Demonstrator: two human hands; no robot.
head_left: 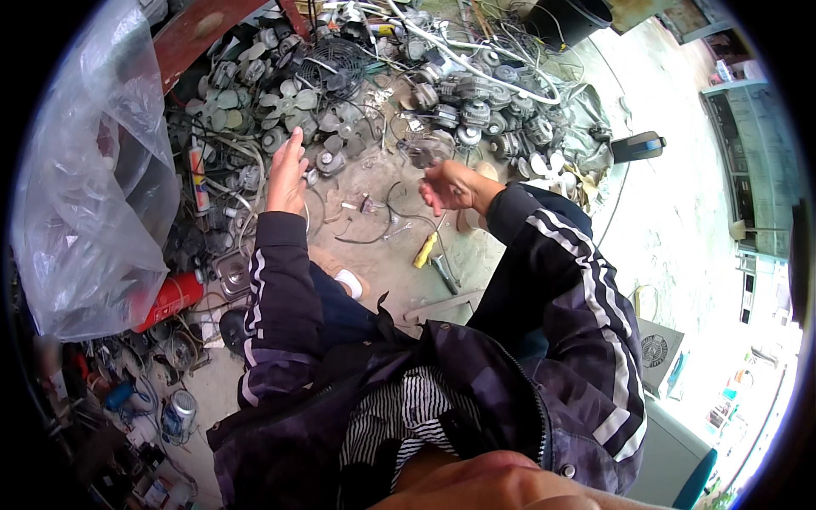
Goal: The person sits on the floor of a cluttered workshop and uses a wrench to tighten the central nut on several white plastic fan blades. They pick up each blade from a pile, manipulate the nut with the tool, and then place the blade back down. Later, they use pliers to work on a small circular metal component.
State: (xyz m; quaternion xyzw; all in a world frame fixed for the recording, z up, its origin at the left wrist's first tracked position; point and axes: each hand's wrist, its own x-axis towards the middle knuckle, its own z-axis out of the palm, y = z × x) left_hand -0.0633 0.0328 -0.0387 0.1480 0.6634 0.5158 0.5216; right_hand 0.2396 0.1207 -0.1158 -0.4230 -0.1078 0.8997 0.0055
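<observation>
My left hand (291,174) is held over the floor with its fingers stretched out and nothing in it. Just beyond it are grey fan blades (291,104) and a small motor (331,160). My right hand (450,187) hangs with loosely bent, parted fingers and appears to hold nothing. A dusty fan motor (432,150) lies right beyond its knuckles. Between my feet lie a yellow-handled screwdriver (425,251) and a dark-handled tool (443,274), its kind unclear. Loose wires (393,223) curl on the ground between my hands.
Many small motors (476,115) are heaped ahead with cables and a white hose (501,81). A clear plastic bag (93,195) stands at left above a red cylinder (174,302). A sealant tube (199,178) lies nearby. A black bucket (568,21) is at the far right.
</observation>
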